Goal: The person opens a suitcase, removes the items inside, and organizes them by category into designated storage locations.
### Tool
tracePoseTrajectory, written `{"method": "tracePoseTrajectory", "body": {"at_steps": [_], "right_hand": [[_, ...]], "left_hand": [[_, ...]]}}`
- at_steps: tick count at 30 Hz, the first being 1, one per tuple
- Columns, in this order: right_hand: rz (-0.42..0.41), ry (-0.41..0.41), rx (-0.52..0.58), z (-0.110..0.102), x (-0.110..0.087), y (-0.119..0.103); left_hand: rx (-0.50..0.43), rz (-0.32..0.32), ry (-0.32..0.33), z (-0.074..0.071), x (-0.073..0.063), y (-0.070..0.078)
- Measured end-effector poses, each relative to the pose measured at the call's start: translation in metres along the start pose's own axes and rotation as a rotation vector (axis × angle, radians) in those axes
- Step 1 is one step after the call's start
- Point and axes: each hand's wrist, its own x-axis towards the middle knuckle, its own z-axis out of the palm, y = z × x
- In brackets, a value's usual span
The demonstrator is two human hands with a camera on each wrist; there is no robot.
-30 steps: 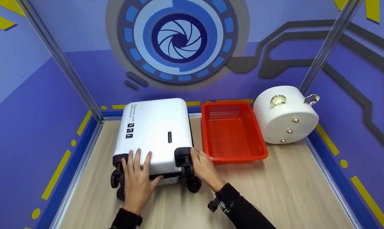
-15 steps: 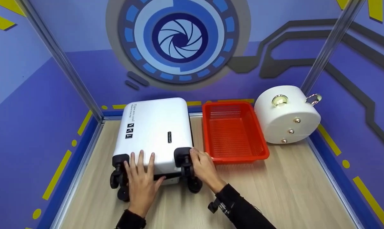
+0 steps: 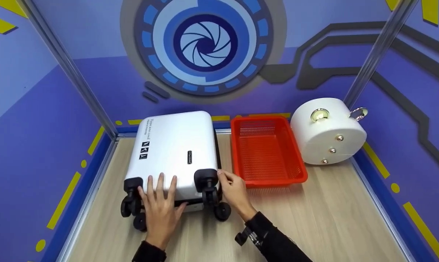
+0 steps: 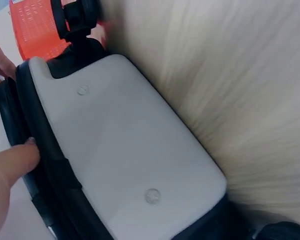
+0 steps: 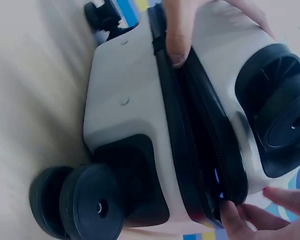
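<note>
A white hard-shell suitcase [image 3: 172, 153] lies flat at the left, its black wheels [image 3: 208, 196] toward me. My left hand [image 3: 159, 211] rests on its lid with fingers spread and straight; the left thumb [image 4: 20, 160] lies at the black zipper seam. My right hand [image 3: 236, 191] is at the suitcase's near right corner, fingers bent, thumb and fingertips pinching the zippered edge. I cannot tell whether a zipper pull is between them. In the right wrist view the zipper [image 5: 200, 135] is parted, its toothed edges spread with a dark gap between lid and base.
A red plastic basket [image 3: 237, 160] stands just right of the suitcase. Beside it, a white rounded case [image 3: 316, 138] with gold-coloured feet leans in the back right corner. Purple printed walls [image 3: 95, 80] enclose the wood-grain table [image 3: 314, 218] on three sides.
The suitcase lid and its upper wheels have shifted slightly left, while the lower right wheel stays about where it was. My left hand has slid a little right over the lid.
</note>
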Motion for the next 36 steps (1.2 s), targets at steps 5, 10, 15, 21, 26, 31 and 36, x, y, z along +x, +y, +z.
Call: {"method": "tracePoseTrajectory", "body": {"at_steps": [5, 10, 15, 21, 26, 31, 36], "right_hand": [[0.118, -0.031, 0.029, -0.001, 0.006, -0.007], [0.129, -0.073, 0.113, -0.003, 0.009, -0.012], [0.082, -0.089, 0.199, -0.004, 0.009, -0.013], [-0.021, -0.081, 0.128, -0.001, 0.008, -0.005], [-0.150, -0.014, -0.273, 0.006, -0.004, 0.006], [-0.198, 0.053, -0.472, 0.014, -0.013, 0.016], [-0.105, -0.010, -0.501, 0.019, -0.017, 0.031]], "left_hand": [[-0.020, -0.016, 0.009, -0.001, -0.001, 0.000], [0.026, -0.020, 0.005, -0.001, -0.004, 0.001], [-0.010, -0.047, 0.063, -0.004, -0.001, -0.007], [-0.077, -0.084, 0.167, -0.012, 0.008, -0.017], [-0.121, -0.143, 0.195, -0.022, 0.013, -0.022], [-0.176, -0.225, 0.159, -0.034, 0.019, -0.033], [-0.257, -0.317, 0.171, -0.044, 0.023, -0.048]]}}
